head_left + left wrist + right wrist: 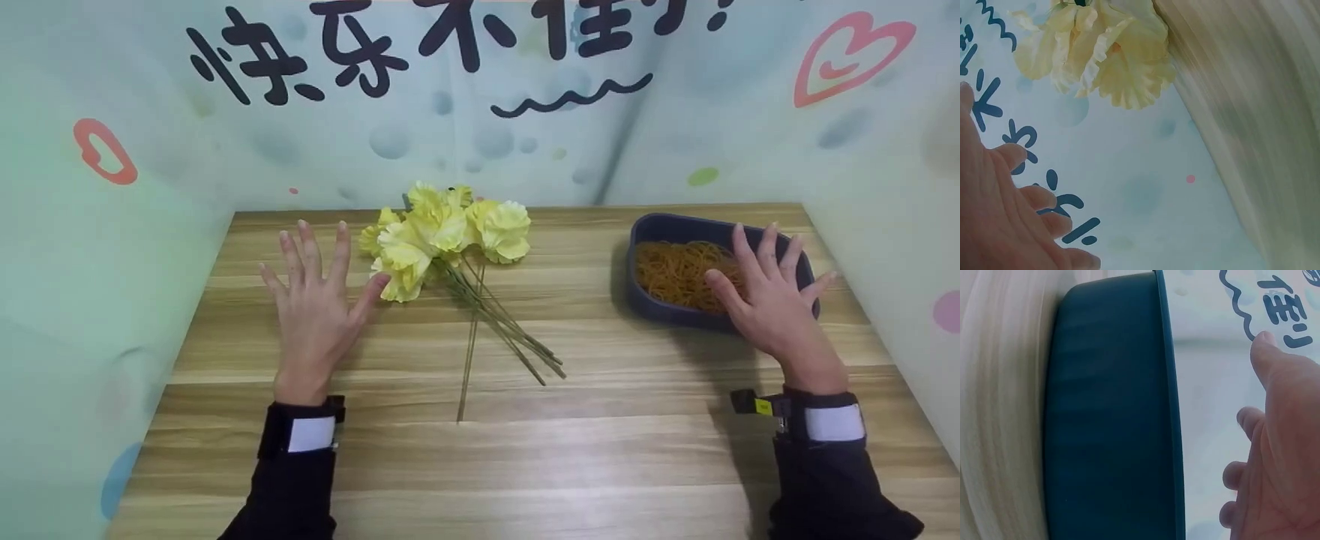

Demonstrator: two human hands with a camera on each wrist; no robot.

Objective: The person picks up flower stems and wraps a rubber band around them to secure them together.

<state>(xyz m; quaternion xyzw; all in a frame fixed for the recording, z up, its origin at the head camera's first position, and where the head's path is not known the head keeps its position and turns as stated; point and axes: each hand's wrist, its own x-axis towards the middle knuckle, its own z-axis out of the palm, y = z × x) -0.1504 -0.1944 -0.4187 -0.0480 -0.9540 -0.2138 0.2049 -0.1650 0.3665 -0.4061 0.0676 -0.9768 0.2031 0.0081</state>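
Several yellow artificial flowers (431, 225) with long thin green stems (499, 315) lie in a loose bunch at the middle back of the table. Left of them is my left hand (311, 315), fingers spread and straight, holding nothing; its thumb appears close to the petals. In the left wrist view, a pale yellow bloom (1112, 50) shows above that hand. A dark blue tub (679, 315) at the back right holds many tan rubber bands (667, 274). My right hand (780, 311) is spread above the tub, holding nothing. From the right wrist, the tub's side (1112, 410) stands beside the raised hand.
The wood-grain table (555, 465) meets a printed backdrop (465, 142) behind and pale side walls at left and right. Straps with small cameras (757, 403) are worn on both wrists over dark sleeves (825, 480).
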